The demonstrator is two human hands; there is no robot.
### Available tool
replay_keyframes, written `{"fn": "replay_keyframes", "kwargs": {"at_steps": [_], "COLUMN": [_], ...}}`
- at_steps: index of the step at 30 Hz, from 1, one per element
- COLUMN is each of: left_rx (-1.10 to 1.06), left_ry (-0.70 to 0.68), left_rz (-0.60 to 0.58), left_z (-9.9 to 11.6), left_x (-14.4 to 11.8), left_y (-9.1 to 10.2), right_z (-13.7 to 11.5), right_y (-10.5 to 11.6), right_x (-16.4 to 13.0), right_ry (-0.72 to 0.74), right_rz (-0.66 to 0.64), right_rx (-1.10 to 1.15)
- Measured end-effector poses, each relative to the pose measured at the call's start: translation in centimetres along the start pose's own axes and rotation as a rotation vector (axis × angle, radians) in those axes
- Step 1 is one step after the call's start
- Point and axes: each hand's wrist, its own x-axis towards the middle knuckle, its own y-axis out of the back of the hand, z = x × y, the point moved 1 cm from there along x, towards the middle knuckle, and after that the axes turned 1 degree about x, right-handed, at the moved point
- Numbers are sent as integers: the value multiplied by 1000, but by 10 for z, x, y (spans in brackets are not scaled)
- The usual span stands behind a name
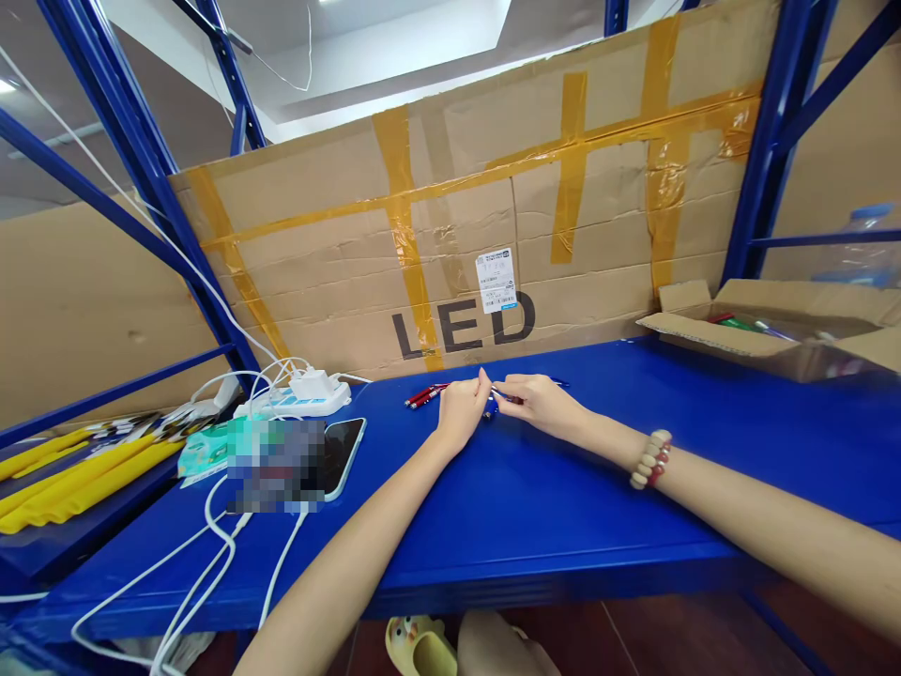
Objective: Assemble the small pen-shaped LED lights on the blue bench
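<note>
My left hand is closed over the middle of the blue shelf top, its thumb and fingertips together at a thin pen. From the other side my right hand pinches the same pen, and the fingertips of both hands nearly meet. Most of that pen is hidden by the fingers. Red pens lie flat just left of my left hand. A blue pen shows its end beneath the hands. Behind my right hand, another dark blue tip pokes out.
To the left lie a phone, a blurred-out item, white cables and a power strip. An open carton with coloured items stands at the right. A large cardboard panel marked LED closes off the back, between blue posts.
</note>
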Motion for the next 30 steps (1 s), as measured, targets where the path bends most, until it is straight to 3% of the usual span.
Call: {"fn": "replay_keyframes", "kwargs": {"at_steps": [9,21,24,27,30], "left_rx": [-261,-94,-40,16,78], "left_ry": [81,-38,-45,-86,-153], "left_rz": [-75,-300,-297,-300,-300], "left_z": [4,11,12,13,14], "left_x": [0,-5,-6,-6,-6], "left_y": [2,2,5,6,5], "right_z": [16,24,34,48,59], "right_y": [9,24,35,43,47], "right_x": [4,6,3,-6,-16], "right_ry": [-110,-209,-344,-484,-571], "right_rz": [94,156,22,-283,-499], "right_rx": [21,-66,-104,-68,-11]}}
